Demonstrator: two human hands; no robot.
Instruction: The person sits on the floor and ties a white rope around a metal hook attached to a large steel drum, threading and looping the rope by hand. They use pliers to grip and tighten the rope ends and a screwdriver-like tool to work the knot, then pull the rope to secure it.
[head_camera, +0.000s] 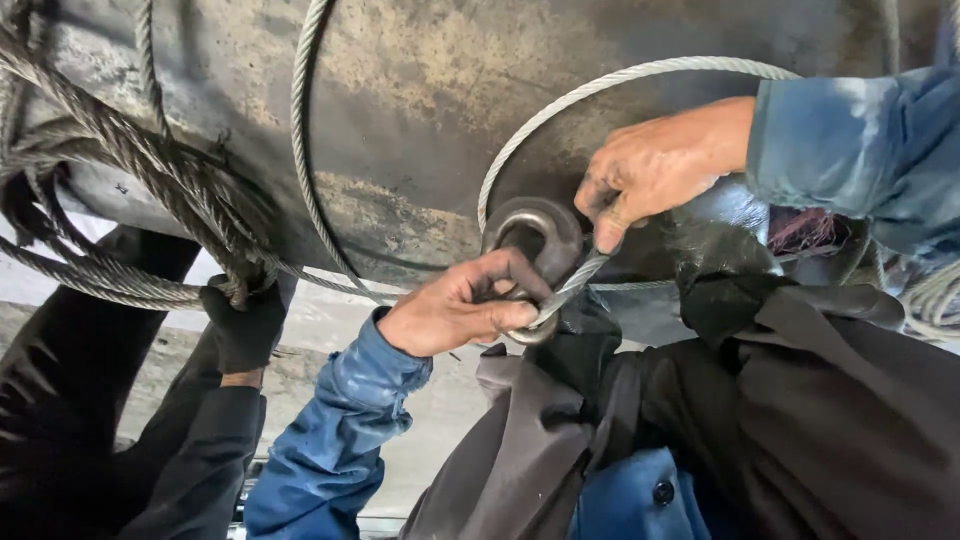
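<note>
L hand grip clamped on steel ring, fingers wrapped over its lower loop, ring hanging against big dark drum. R hand just up-right of ring, thumb & fingers pinched shut on wire rope running thru ring. Gloved hand of another person holds cable bundle far left.

Industrial rigging or heavy-lifting worksite: a large, stained steel drum above the hands, looped wire rope slings, a steel lifting ring, blue workwear sleeves, concrete ground below.
</note>
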